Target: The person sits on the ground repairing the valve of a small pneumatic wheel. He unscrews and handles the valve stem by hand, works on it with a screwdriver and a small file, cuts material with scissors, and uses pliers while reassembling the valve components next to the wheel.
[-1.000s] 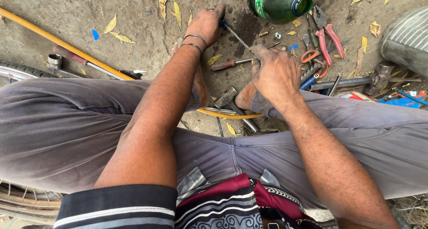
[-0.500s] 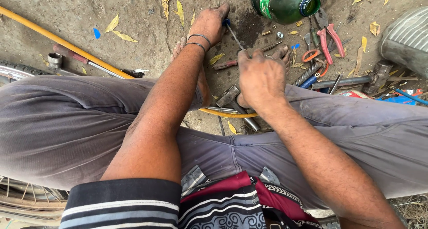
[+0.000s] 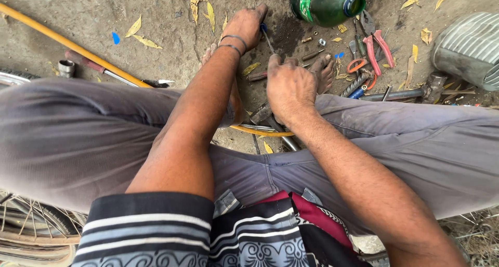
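- Screwdriver (image 3: 268,38) lies on the dirt ground (image 3: 171,48) near its far edge, just left of the green bottle (image 3: 326,4).
- Left hand (image 3: 246,25) closes around its blue handle.
- Right hand (image 3: 291,87) hovers palm-down nearby; grip unclear.

The right hand (image 3: 292,87) has slid left from the scattered tools toward the left hand (image 3: 245,25).

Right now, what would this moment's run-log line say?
left hand: grips thin blue-handled tool | right hand: on ground among small metal parts, grip hidden | nearby: green bottle, red pliers, yellow rod
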### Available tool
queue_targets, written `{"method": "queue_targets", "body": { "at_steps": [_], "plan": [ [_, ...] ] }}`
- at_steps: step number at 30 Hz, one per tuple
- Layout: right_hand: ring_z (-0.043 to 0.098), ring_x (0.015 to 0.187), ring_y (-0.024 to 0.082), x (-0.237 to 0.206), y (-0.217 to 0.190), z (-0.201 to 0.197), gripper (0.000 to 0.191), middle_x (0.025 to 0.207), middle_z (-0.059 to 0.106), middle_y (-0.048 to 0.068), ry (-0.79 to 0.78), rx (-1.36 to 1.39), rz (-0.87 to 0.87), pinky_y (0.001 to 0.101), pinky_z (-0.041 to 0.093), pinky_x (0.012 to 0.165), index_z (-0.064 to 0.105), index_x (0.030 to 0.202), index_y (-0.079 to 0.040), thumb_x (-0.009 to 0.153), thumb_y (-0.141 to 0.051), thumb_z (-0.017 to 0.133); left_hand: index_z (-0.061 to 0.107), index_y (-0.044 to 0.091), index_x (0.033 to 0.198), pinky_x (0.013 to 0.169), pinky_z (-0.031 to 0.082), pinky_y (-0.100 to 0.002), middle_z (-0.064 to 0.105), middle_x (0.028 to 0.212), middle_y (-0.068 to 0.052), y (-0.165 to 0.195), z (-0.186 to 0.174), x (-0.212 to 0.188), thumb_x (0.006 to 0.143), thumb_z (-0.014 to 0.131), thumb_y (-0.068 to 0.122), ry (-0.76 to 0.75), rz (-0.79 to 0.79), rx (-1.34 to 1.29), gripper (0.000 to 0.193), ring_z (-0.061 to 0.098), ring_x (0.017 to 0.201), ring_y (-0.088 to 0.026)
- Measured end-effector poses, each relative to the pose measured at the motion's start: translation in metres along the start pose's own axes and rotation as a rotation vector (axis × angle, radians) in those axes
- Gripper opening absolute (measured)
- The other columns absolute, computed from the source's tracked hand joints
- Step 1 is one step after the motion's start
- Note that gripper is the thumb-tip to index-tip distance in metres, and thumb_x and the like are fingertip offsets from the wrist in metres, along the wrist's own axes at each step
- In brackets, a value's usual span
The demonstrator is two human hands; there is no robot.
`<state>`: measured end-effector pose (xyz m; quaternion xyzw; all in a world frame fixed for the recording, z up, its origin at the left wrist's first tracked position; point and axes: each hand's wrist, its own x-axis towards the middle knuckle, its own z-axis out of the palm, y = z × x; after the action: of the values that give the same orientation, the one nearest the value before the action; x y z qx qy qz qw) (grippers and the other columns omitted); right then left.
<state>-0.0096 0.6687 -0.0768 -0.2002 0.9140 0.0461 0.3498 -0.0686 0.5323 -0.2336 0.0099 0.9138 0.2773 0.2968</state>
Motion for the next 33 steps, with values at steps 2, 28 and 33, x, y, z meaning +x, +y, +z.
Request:
{"method": "queue_targets", "body": {
  "at_steps": [2, 28, 33],
  "plan": [
    [0.071, 0.068, 0.028, -0.004, 0.009, 0.016, 0.025, 0.088, 0.068, 0.017, 0.017, -0.05, 0.038, 0.0545, 0.053, 0.081, 0.061, 0.117, -0.001, 0.096, -0.011, 0.057, 0.056, 0.011, 0.127, 0.087, 0.056, -0.049, 0.069, 0.108, -0.024, -0.001, 0.001, 0.004, 0.082, 0.074, 0.007, -0.023, 0.034, -0.023, 0.049, 0.067, 0.103, -0.044],
    [0.048, 0.06, 0.01, -0.183, -0.04, -0.124, 0.027, 0.081, 0.056, 0.002, 0.655, 1.673, -0.291, 0.0302, 0.037, 0.05, 0.061, 0.131, -0.005, 0.105, -0.013, 0.065, 0.046, 0.013, 0.073, 0.057, 0.055, -0.047, 0.05, 0.061, -0.008, 0.155, -0.27, -0.171, 0.099, 0.058, 0.04, 0.076, 0.705, -1.973, 0.039, 0.055, 0.053, -0.027],
    [0.044, 0.049, 0.009, -0.186, -0.015, -0.115, 0.032, 0.073, 0.048, 0.0, -0.106, 2.336, -0.818, 0.0259, 0.037, 0.051, 0.057, 0.137, -0.012, 0.108, -0.027, 0.057, 0.047, 0.011, 0.077, 0.069, 0.058, -0.05, 0.055, 0.068, -0.01, 0.174, -0.27, -0.198, 0.105, 0.057, 0.041, -0.142, 0.92, -1.924, 0.043, 0.059, 0.062, -0.028]
  ]
}}
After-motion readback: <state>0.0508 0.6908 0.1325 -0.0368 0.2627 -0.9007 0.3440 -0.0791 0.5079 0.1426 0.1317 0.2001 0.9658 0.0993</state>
